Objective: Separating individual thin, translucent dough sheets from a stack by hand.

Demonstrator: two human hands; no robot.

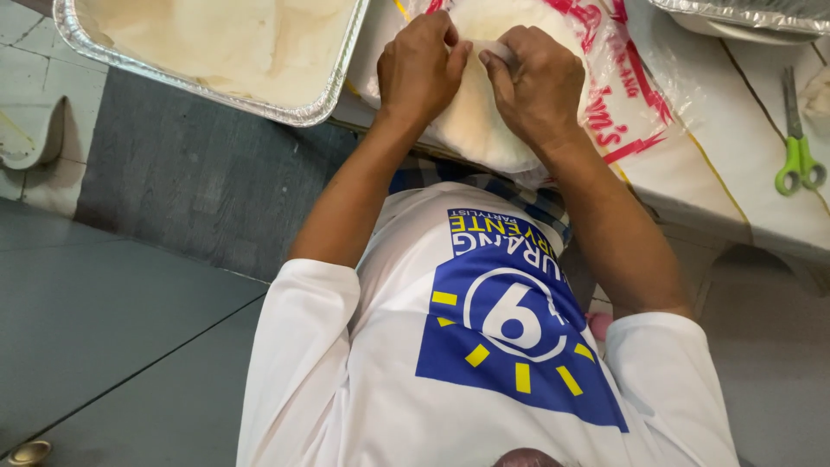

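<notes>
pinching the upper edge of a pale round wrapper stack (471, 121), the left hand (421, 69) and right hand (538, 86) sit close together, fingers (451, 59) curled shut on a thin sheet at the top. the stack lies on clear plastic with red print (622, 95), spread over the white tabletop (743, 173) near its front edge, just before the person's chest. a foil tray (216, 52) holding pale sheets sits to the left. green-handled scissors (797, 138) lie well apart at the right.
</notes>
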